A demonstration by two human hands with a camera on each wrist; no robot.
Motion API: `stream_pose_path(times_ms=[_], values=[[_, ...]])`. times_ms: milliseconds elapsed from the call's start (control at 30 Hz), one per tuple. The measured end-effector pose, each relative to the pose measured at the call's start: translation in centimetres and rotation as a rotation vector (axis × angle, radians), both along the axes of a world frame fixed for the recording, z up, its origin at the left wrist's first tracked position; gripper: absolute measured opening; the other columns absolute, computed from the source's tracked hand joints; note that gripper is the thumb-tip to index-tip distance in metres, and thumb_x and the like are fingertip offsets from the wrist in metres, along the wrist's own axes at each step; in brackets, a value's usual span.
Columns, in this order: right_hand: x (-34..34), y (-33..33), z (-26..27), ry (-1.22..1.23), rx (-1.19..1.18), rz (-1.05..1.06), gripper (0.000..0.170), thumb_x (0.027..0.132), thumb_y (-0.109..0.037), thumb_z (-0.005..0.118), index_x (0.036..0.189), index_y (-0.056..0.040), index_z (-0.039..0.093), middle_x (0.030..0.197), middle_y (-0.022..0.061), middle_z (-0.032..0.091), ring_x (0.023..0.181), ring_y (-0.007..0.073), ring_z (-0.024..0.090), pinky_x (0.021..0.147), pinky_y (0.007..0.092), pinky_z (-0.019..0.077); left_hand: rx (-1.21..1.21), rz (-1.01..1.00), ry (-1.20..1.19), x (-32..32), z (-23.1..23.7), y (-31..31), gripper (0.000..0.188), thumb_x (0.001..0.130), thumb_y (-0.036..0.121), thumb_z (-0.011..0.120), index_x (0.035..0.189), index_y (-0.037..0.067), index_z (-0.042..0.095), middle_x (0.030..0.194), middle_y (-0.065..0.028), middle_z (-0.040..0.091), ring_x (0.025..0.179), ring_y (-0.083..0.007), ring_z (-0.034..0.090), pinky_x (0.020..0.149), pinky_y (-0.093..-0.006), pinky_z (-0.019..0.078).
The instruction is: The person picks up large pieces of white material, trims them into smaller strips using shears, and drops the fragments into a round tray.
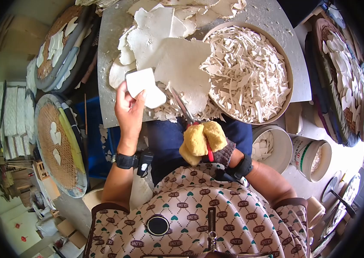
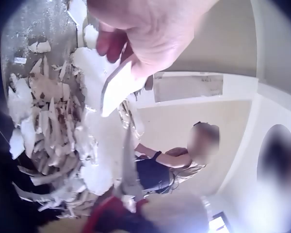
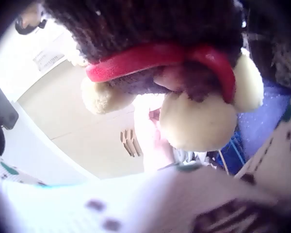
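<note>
My left hand (image 1: pixel 130 111) pinches a flat white piece (image 1: pixel 140 81) with rounded corners between thumb and fingers, above the metal table. A second white rounded lobe (image 1: pixel 156 99) shows just below it; in the left wrist view the held piece (image 2: pixel 118 88) appears thin and edge-on. Over my lap, my right hand (image 1: pixel 207 144) wears a dark knit glove (image 1: pixel 224 154) with yellow foam pads (image 1: pixel 196 139) on the fingers. It grips a pair of scissors (image 1: pixel 182 105) by red handles (image 3: pixel 136 60), blades pointing toward the table. Foam and glove hide most of those fingers.
Large irregular white sheets (image 1: pixel 182 64) lie on the metal table (image 1: pixel 296 64), beside a round tray (image 1: pixel 290 69) heaped with white scraps. Buckets (image 1: pixel 285 148) stand at the right. Round woven trays (image 1: pixel 53 124) with white pieces stand on the left, another (image 1: pixel 326 34) on the right.
</note>
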State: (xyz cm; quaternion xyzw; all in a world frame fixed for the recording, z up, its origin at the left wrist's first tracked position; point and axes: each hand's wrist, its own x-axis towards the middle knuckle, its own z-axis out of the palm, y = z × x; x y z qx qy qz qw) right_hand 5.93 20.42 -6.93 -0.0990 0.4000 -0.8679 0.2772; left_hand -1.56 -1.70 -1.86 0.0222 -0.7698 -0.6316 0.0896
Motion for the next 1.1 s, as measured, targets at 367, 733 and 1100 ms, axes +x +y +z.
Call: stream_pose_path(times_ms=[367,733,1100], values=[[-0.3,0.2,-1.0,-0.029,-0.141,0.140,0.033,0.083,-0.013,0.062,0.113,-0.0024,0.053,0.107,0.0081,0.059,0.099,0.0179,0.057,0.090,0.0293,0.0434,0.147,-0.446,-0.451,1.7,3.4,0.8,0.037,0.087,0.001,0.049,0.123,-0.002,0.045,0.105,-0.0086,0.060,0.092,-0.0090,0.057,0.081,-0.0218,0.0448],[-0.8,-0.8,1.5,0.294,-0.171,0.043,0.038,0.090,-0.028,0.042,0.086,0.0043,0.061,0.065,0.0078,0.061,0.058,0.0162,0.059,0.053,0.0272,0.0466,0.169,-0.445,-0.427,0.7,4.8,1.3,0.037,0.078,0.004,0.057,0.111,0.004,0.038,0.094,-0.0109,0.059,0.083,-0.0133,0.056,0.073,-0.0241,0.0453],[2.2,2.2,-0.6,0.544,0.567,-0.055,0.026,0.083,-0.025,0.054,0.089,-0.0004,0.060,0.081,0.0135,0.061,0.077,0.0235,0.059,0.069,0.0308,0.0472,-0.708,-1.436,-0.206,-9.3,10.5,8.7,0.022,0.082,0.018,0.059,0.097,0.003,0.059,0.098,-0.0079,0.061,0.097,-0.0185,0.056,0.087,-0.0355,0.0436]])
